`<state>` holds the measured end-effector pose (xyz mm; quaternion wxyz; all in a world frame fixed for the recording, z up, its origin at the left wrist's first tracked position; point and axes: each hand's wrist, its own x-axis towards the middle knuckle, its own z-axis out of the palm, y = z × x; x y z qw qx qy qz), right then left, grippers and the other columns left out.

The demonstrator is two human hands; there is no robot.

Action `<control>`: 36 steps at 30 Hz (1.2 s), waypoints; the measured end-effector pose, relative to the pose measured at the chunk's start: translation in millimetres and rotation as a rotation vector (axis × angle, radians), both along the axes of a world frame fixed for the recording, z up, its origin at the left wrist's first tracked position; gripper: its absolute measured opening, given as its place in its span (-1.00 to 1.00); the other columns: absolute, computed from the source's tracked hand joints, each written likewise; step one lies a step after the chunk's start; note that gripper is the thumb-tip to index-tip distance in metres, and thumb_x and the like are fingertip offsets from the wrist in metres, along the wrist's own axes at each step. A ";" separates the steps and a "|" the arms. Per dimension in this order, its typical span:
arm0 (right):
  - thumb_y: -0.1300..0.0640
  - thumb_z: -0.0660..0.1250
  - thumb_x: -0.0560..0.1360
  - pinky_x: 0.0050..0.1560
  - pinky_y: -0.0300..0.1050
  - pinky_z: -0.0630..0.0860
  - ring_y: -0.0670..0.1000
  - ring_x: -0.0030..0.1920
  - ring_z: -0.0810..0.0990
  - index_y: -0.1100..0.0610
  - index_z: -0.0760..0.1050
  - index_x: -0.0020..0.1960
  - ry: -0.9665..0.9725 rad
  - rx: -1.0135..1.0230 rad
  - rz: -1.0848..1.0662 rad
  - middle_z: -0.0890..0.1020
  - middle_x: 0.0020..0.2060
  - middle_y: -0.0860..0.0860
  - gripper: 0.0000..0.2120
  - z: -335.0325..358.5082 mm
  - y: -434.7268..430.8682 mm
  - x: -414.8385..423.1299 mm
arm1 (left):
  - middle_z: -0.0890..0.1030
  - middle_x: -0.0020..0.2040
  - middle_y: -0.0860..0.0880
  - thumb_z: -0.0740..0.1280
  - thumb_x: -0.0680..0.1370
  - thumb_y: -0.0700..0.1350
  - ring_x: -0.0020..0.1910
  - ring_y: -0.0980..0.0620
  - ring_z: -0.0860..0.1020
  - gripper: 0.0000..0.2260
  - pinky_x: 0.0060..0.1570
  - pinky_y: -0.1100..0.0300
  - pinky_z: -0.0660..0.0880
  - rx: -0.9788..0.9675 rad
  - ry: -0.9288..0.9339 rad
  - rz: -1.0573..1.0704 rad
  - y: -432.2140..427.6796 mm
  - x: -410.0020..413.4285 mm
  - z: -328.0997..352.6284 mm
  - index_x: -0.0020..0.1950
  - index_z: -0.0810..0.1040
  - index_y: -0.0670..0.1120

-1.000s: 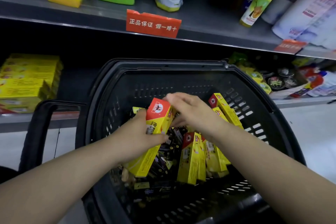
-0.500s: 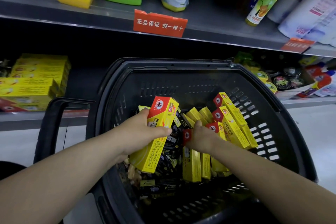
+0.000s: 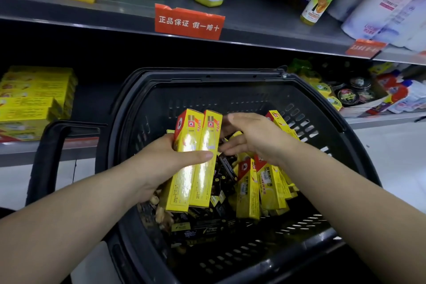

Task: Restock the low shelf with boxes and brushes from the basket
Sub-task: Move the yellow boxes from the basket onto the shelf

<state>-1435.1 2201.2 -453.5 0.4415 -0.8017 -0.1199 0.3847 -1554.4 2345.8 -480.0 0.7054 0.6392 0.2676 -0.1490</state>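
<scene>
At far left, yellow cartons (image 3: 34, 99) are stacked flat on the low shelf (image 3: 46, 155); a dark gap is left beside them, which is judged to be where the new stock is meant to go. The handle (image 3: 48, 145) of the basket (image 3: 207, 76) is folded out to that side, so the opening is kept free. Two yellow boxes (image 3: 193, 161) are gripped side by side in the left hand (image 3: 166, 163), thumb across their fronts, raised above the load, probably so that several can be shelved in one trip. Below them, dark packs (image 3: 202, 230), possibly the brushes, are piled in the basket. The right hand (image 3: 253, 140) is held flat and relaxed just beside the gripped pair, with nothing grasped; whether it touches them cannot be told. More loose boxes (image 3: 265, 187) are leaned under it. Overhead, bottles are carried on the upper shelf (image 3: 253, 21), marked by a red tag (image 3: 189, 22). At right, round tins (image 3: 352, 94) are shelved above a pale floor (image 3: 391, 157).
</scene>
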 end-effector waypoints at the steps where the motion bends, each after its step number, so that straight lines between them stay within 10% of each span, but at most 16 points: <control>1: 0.06 0.10 0.63 -0.15 -0.19 0.59 0.01 -0.15 0.66 0.13 0.45 0.23 -0.131 -0.176 0.134 0.61 0.01 0.07 -0.73 -7.3 -6.3 7.9 | 0.66 -0.06 0.06 0.53 0.22 0.06 -0.11 0.11 0.60 -0.59 -0.31 0.25 0.43 0.008 0.014 0.018 0.4 0.4 -1.0 0.00 0.50 0.09; 5: -0.16 0.31 0.46 0.44 0.13 0.17 0.20 0.41 0.26 0.17 0.17 0.47 -0.589 -1.098 0.850 0.35 0.39 0.15 -0.28 -53.6 -42.9 24.2 | 0.64 0.01 0.01 0.53 0.29 0.05 0.01 0.03 0.57 -0.63 -0.13 0.16 0.44 0.022 0.033 0.051 3.4 2.9 -6.2 0.02 0.50 0.07; 9: -0.34 0.38 0.29 0.44 0.26 -0.23 0.24 0.50 0.00 0.19 -0.09 0.53 -0.515 -1.244 1.008 0.23 0.46 0.13 0.10 -88.4 -56.7 20.7 | 0.62 0.01 0.04 0.52 0.32 0.04 0.01 0.07 0.55 -0.65 -0.14 0.18 0.40 0.032 0.031 0.059 5.8 4.1 -9.9 0.02 0.47 0.09; 17: -0.36 0.39 0.26 0.46 0.20 -0.12 0.19 0.40 0.18 0.17 0.09 0.48 -0.621 -1.032 0.871 0.35 0.34 0.12 0.02 -98.8 -56.6 19.9 | 0.65 -0.03 0.03 0.51 0.35 0.00 -0.03 0.07 0.58 -0.71 -0.24 0.21 0.41 0.001 0.014 0.046 7.1 3.7 -12.4 -0.02 0.49 0.09; 22: -0.13 0.48 0.34 0.32 0.06 0.32 0.21 0.38 0.26 0.18 0.03 0.48 -0.467 -0.882 0.558 0.28 0.37 0.18 -0.06 -113.2 -50.1 4.5 | 0.66 -0.01 0.00 0.52 0.35 -0.02 -0.02 0.01 0.61 -0.68 -0.18 0.15 0.47 0.000 0.012 0.051 7.8 5.5 -13.2 0.01 0.47 0.08; 30: 0.21 0.46 0.39 0.25 0.11 0.41 0.33 0.40 0.21 -0.01 -0.14 0.53 -0.342 -0.800 0.269 0.17 0.44 0.20 -0.04 -126.0 -44.6 -5.0 | 0.66 -0.03 0.00 0.51 0.35 -0.03 -0.06 0.05 0.61 -0.68 -0.24 0.20 0.44 -0.012 0.024 0.072 12.9 3.2 -14.1 0.02 0.47 0.06; 36: 0.21 0.43 0.43 -0.24 -0.12 0.53 0.01 -0.16 0.59 0.12 0.35 0.29 -0.208 -0.425 -0.174 0.59 -0.02 0.15 -0.53 -73.6 -28.2 16.1 | 0.65 0.05 -0.01 0.53 0.28 0.01 0.06 0.00 0.58 -0.50 -0.09 0.16 0.46 -0.069 0.002 0.085 15.2 1.4 -7.9 0.17 0.47 0.02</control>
